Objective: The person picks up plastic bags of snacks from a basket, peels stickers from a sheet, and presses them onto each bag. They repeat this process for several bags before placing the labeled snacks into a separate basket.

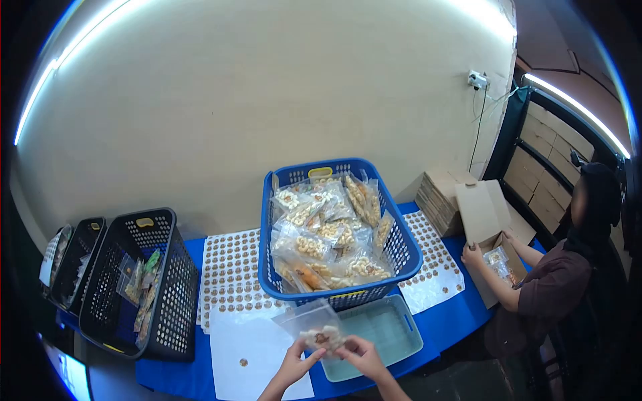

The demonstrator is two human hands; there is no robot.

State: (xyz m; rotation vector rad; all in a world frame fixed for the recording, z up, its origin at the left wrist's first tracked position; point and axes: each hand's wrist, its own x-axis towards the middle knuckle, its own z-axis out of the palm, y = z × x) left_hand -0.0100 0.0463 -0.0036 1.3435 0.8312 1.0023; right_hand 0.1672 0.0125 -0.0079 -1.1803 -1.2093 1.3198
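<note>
A clear plastic snack bag (311, 319) with pale pieces inside and a brown label on its front is held up in both hands. My left hand (297, 364) pinches its lower left side, the thumb near the label. On the lower right, my right hand (364, 359) grips the same bag between thumb and fingers. Beneath them are a pale green plastic tray (409, 347) and a white sticker sheet (231, 334) with one round sticker showing. Just beyond stands a blue basket (401, 264) heaped with similar snack bags (314, 244).
Sheets of round stickers (231, 260) (438, 257) lie either side of the blue basket. Black baskets (177, 287) with some bags stand left. On the right, a co-worker (552, 281) handles an open cardboard box (485, 214) beside stacked flat cardboard (438, 200).
</note>
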